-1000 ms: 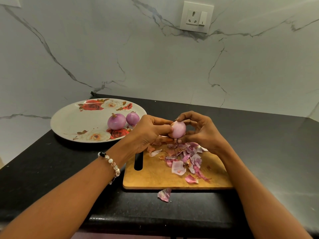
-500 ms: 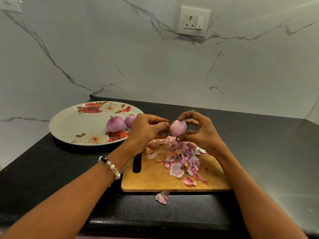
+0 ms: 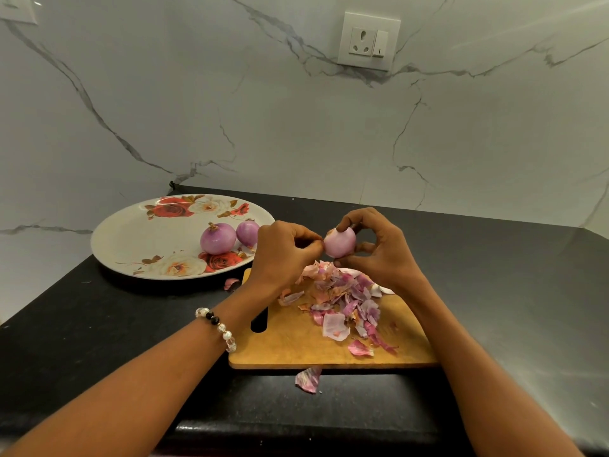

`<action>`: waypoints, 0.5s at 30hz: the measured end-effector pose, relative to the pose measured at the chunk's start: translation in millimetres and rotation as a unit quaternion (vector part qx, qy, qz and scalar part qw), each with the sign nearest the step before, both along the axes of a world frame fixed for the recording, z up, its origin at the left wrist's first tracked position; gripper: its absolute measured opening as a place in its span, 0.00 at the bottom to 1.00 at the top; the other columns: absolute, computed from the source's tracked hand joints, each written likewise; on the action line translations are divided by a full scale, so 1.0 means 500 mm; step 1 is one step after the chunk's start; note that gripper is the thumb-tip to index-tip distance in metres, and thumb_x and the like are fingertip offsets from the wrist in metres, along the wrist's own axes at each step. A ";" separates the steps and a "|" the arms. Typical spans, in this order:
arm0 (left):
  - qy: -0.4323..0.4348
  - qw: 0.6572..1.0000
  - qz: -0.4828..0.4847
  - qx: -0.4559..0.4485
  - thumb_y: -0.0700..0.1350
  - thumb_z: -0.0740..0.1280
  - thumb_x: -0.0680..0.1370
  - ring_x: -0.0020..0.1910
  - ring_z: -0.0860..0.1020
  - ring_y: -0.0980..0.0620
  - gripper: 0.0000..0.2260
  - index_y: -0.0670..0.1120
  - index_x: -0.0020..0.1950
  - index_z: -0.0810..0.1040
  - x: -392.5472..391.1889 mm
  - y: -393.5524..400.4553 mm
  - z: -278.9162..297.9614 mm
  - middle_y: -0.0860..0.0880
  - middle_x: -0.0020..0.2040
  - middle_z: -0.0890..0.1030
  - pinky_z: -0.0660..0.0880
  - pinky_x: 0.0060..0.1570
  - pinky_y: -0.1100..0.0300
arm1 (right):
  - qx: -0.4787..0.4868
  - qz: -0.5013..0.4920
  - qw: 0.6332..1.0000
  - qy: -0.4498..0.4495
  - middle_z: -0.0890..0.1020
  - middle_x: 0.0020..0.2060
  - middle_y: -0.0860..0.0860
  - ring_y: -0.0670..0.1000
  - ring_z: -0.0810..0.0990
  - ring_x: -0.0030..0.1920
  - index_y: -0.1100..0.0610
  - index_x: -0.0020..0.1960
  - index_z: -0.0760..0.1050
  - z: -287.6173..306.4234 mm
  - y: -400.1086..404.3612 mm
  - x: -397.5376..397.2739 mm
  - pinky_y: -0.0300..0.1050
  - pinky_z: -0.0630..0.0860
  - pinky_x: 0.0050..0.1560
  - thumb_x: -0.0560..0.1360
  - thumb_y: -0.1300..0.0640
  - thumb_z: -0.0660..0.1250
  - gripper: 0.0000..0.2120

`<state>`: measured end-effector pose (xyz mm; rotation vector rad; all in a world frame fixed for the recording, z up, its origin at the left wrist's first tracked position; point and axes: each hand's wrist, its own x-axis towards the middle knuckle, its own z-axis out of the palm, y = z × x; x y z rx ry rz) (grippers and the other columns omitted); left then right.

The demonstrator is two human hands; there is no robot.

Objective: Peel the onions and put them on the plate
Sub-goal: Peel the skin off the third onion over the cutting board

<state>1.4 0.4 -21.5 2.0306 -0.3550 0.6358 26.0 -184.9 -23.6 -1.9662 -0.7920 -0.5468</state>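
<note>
A small pale pink onion (image 3: 341, 243) is held above the wooden cutting board (image 3: 296, 344). My right hand (image 3: 384, 255) grips it with thumb below and fingers curled over its top. My left hand (image 3: 280, 253) pinches at the onion's left side with thumb and fingertips; any skin between them is too small to see. Two peeled purple onions (image 3: 218, 238) (image 3: 247, 232) lie on the floral white plate (image 3: 131, 239) at the left. A heap of onion skins (image 3: 342, 298) covers the board below my hands.
The board and plate sit on a black counter (image 3: 510, 291) against a marble wall with a socket (image 3: 368, 41). One loose skin (image 3: 309, 379) lies off the board's front edge, another (image 3: 231, 283) beside the plate.
My left hand has come off the onion's front and now pinches at its left side. My right hand keeps hold of the onion throughout.
</note>
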 end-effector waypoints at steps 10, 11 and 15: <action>0.004 1.000 0.003 0.024 0.43 0.70 0.75 0.37 0.80 0.55 0.06 0.44 0.50 0.84 0.001 0.001 -0.004 0.48 0.42 0.84 0.76 0.39 0.70 | -0.058 -0.031 0.996 -0.068 0.76 0.56 0.49 0.53 0.77 0.56 0.51 0.53 0.76 -0.005 -0.001 0.006 0.37 0.81 0.50 0.64 0.64 0.81 0.23; -0.001 1.000 0.003 0.030 0.43 0.70 0.75 0.37 0.80 0.55 0.06 0.44 0.49 0.84 0.001 0.001 -0.005 0.48 0.41 0.84 0.76 0.39 0.70 | -0.057 -0.030 0.995 -0.071 0.76 0.56 0.49 0.53 0.78 0.56 0.51 0.53 0.76 -0.004 0.000 0.005 0.37 0.81 0.50 0.64 0.64 0.81 0.22; -0.007 0.998 -0.009 0.059 0.44 0.70 0.75 0.36 0.79 0.53 0.07 0.42 0.48 0.82 0.003 -0.003 -0.007 0.46 0.40 0.83 0.76 0.40 0.67 | -0.060 -0.030 0.995 -0.077 0.76 0.56 0.50 0.55 0.78 0.56 0.52 0.53 0.77 -0.003 0.002 0.003 0.41 0.82 0.50 0.65 0.64 0.81 0.22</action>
